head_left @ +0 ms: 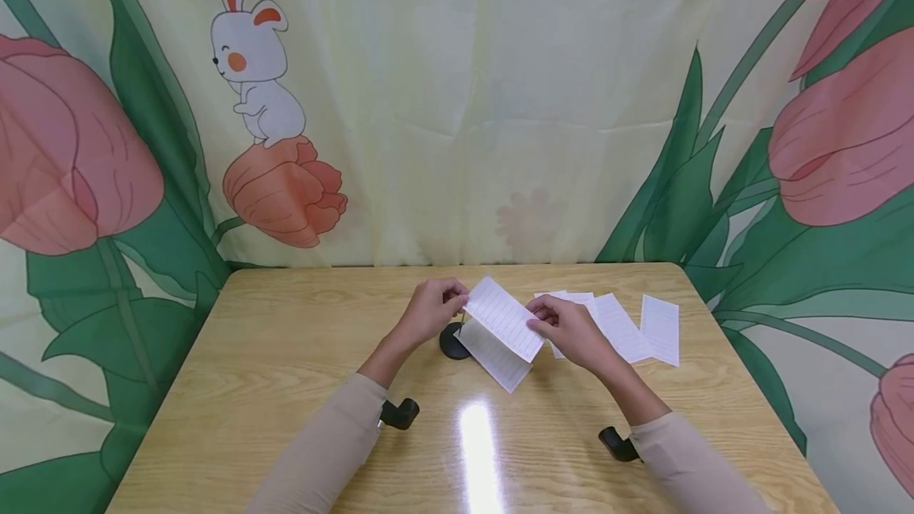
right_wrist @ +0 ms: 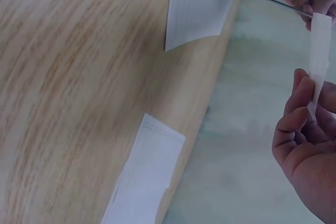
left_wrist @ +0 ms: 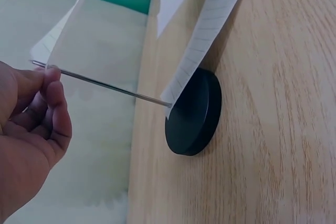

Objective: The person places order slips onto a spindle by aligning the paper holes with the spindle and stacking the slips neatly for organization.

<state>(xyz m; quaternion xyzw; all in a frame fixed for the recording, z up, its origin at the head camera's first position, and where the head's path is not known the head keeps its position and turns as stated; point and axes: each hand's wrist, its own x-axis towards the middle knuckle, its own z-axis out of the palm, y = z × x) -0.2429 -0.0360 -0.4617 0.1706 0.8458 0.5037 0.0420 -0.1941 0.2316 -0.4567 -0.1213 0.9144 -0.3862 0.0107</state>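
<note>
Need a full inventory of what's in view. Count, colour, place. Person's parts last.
held sheet: 1, white, lined, between the two hands
lower sheet: 1, white, lined, below the held sheet, one end at the rod's foot
rod: 1, silver-grey, standing on the base
base: 1, black, round, on the table
loose sheets: at least 3, white, table's far right; overlap hides exact count
table: 1, light wood, under everything
backdrop: 1, pale, behind table
printed rabbit: 1, white, backdrop left
printed tulips: several, pink, backdrop sides
printed leaves: many, green, around tulips
wrist devices: 2, black, by the cuffs
sleeves: 2, beige, near edge
left hand: 1, by rod tip
right hand: 1, at sheet's right
</note>
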